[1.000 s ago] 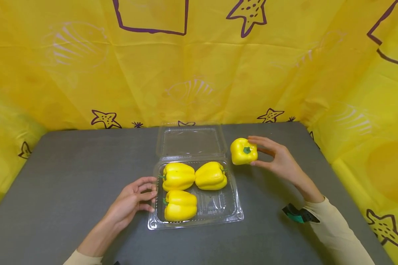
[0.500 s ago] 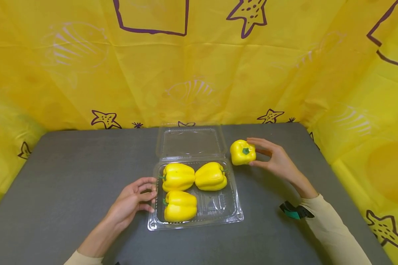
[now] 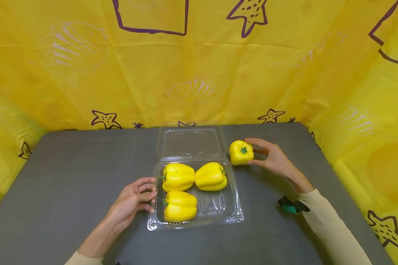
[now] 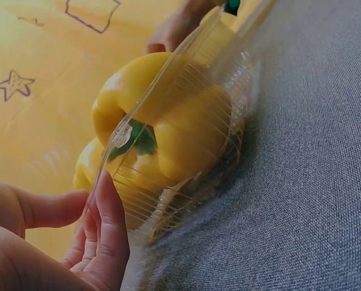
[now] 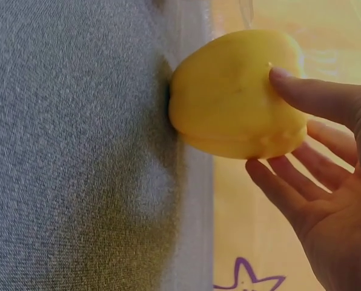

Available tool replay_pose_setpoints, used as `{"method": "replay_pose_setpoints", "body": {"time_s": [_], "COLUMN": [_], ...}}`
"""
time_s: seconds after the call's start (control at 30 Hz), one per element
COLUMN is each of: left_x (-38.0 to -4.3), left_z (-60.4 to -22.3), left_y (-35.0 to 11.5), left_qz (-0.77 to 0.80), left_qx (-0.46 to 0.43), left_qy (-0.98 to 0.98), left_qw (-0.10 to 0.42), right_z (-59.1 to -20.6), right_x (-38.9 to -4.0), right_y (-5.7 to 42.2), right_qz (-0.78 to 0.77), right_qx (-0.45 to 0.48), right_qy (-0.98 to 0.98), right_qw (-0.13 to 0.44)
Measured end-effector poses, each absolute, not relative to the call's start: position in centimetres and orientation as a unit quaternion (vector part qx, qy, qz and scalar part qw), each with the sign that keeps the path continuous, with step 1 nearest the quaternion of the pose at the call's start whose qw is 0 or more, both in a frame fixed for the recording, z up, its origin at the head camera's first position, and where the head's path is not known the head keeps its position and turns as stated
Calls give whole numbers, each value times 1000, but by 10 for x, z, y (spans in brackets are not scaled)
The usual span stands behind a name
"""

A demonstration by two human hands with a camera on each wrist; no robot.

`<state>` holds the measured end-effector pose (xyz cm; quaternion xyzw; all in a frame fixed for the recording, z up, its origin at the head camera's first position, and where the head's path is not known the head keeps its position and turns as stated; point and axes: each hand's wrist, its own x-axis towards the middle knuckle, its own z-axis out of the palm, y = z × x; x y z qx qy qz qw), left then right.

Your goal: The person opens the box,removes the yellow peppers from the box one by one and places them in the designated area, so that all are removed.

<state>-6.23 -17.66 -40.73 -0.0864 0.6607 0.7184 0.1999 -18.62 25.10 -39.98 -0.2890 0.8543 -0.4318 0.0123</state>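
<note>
My right hand holds a yellow bell pepper beside the back right corner of a clear plastic clamshell container. This pepper stands stem up; in the right wrist view its lower end is right at the grey tabletop, with thumb and fingers on opposite sides near the top. The container lies open and holds three more yellow bell peppers: one back left, one back right, one front left. My left hand pinches the container's left rim between thumb and fingers.
The container's transparent lid is folded back flat on the grey table. A yellow printed cloth rises behind the table and along both sides. A dark band with a green part is at the right sleeve.
My right hand has shifted slightly left and down with the bell pepper, closer to the container. The left hand, the container and the peppers in it have stayed put.
</note>
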Motion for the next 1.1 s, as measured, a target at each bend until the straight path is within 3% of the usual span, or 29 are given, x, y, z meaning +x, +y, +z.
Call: {"method": "replay_pose_setpoints", "body": {"time_s": [0.83, 1.1], "left_x": [-62, -62], "left_z": [-407, -408], "left_y": [-178, -178], "left_qz": [721, 721], "left_qx": [-86, -84], "left_qy": [658, 658], "left_qw": [197, 198], "right_z": [-396, -390], "right_x": [-188, -183], "right_y": [255, 255], "right_qz": [-409, -335], "right_qx": [-286, -293], "right_qy": [866, 894], "right_qw": [22, -42]}}
